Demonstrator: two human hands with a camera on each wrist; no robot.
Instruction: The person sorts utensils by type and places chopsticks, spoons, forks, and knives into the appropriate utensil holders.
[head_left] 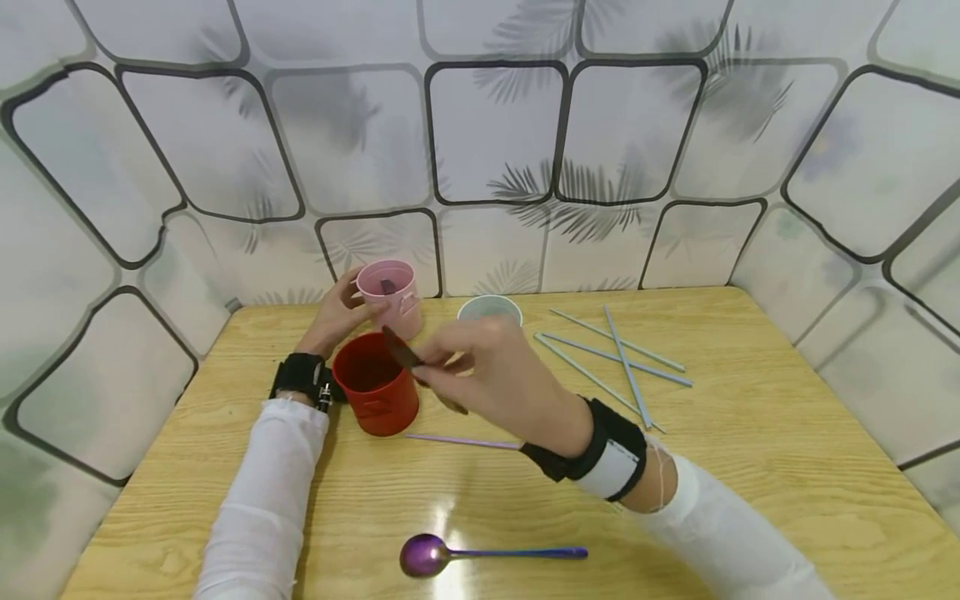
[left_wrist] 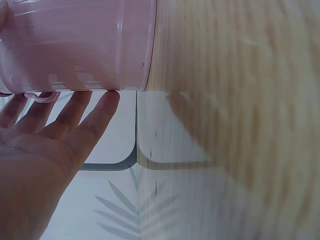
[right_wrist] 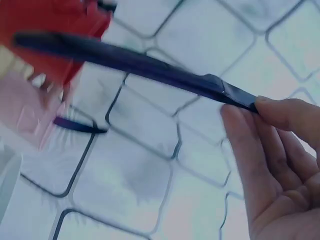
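Observation:
My left hand (head_left: 339, 315) holds the pink cup (head_left: 402, 315) at the back left, its fingers along the cup's side in the left wrist view. A dark utensil end (right_wrist: 80, 125) pokes out of that cup. In front stands a red cup (head_left: 386, 408), upright, with a shadowed inside. My right hand (head_left: 498, 379) pinches a dark knife (right_wrist: 145, 67) near one end, between thumb and fingers. In the head view the knife's far end is over the red cup's right rim. Behind the right hand, a pale cup (head_left: 491, 307) is partly hidden.
Several pale blue and green sticks (head_left: 626, 358) lie crossed at the right. A thin purple stick (head_left: 457, 439) lies partly under the right wrist in view. A purple spoon (head_left: 423, 556) rests near the front of the wooden table (head_left: 750, 500). Patterned panels (head_left: 495, 133) enclose the back and sides.

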